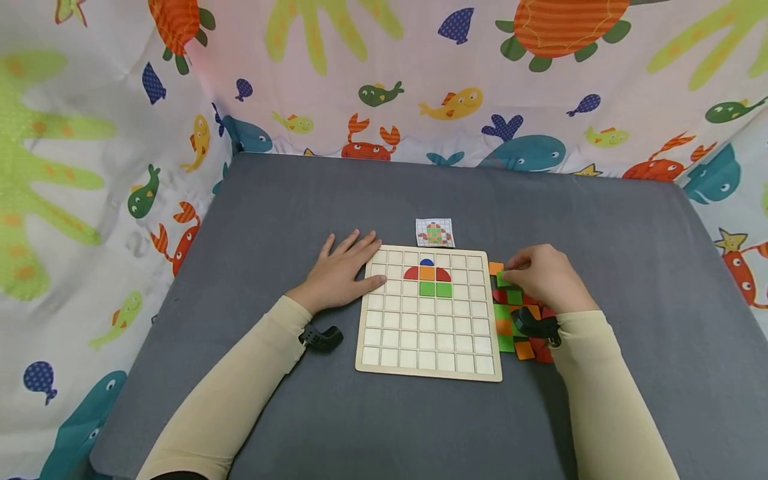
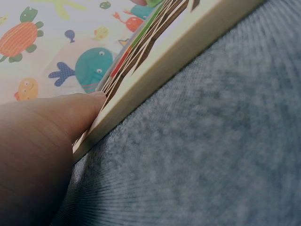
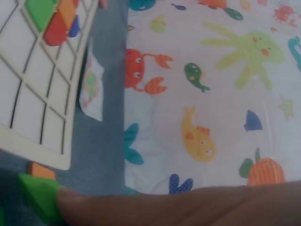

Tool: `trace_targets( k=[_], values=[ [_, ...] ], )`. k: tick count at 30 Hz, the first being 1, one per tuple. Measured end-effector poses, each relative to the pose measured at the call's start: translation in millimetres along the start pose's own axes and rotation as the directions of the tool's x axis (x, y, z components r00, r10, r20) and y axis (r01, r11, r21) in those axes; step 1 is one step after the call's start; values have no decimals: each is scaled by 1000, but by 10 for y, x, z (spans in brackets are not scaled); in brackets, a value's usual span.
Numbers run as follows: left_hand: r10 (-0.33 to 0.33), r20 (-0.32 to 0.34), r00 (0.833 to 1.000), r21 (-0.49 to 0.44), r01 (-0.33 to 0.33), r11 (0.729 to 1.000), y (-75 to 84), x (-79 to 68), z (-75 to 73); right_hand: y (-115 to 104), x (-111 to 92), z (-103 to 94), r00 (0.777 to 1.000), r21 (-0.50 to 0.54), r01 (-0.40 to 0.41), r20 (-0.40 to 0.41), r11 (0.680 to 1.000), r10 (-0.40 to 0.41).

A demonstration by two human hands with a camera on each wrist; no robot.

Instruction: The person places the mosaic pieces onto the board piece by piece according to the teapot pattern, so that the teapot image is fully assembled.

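Observation:
A wooden grid board (image 1: 429,371) lies on the table with a blue half-round piece (image 1: 427,262), an orange square (image 1: 427,273), two red rounded pieces (image 1: 411,273) and two green squares (image 1: 444,290) in its cells. My left hand (image 1: 339,277) rests at the board's upper left corner, fingers spread, thumb on the rim. In the left wrist view the thumb (image 2: 70,113) touches the board's edge. Beside the board's right edge, my right hand (image 1: 549,277) pinches a green tile (image 3: 42,195) between thumb and finger, above the loose pieces. Its other fingers are partly hidden.
Several loose green, orange and red pieces (image 1: 524,351) lie along the board's right side, partly under my right hand. A small pattern card (image 1: 435,233) sits just behind the board. A printed sea-animal cloth (image 1: 408,133) hangs around the grey table (image 1: 300,200).

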State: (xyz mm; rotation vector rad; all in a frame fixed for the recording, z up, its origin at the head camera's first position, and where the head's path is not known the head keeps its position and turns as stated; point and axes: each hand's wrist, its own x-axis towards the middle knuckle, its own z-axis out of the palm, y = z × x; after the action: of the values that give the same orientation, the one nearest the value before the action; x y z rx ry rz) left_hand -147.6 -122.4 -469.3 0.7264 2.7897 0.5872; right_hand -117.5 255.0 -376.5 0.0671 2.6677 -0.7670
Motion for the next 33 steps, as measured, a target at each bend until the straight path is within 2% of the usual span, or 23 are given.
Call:
trace_targets(
  k=[5,16,25,33],
  values=[
    [-8,-4,1000,-7,8,1000,18,-9,11,-53,-18,1,999,20,52,8,998,-52],
    [6,-6,1000,-13,-6,1000,10,-4,21,-352,48,297,983,67,177,32,982,-179],
    [2,-7,1000,-11,-2,1000,10,-15,8,-563,149,506,940,131,327,58,936,-336],
    [-2,-3,1000,-9,2,1000,21,-12,-3,-717,237,710,879,148,460,63,875,-473]
  ],
)
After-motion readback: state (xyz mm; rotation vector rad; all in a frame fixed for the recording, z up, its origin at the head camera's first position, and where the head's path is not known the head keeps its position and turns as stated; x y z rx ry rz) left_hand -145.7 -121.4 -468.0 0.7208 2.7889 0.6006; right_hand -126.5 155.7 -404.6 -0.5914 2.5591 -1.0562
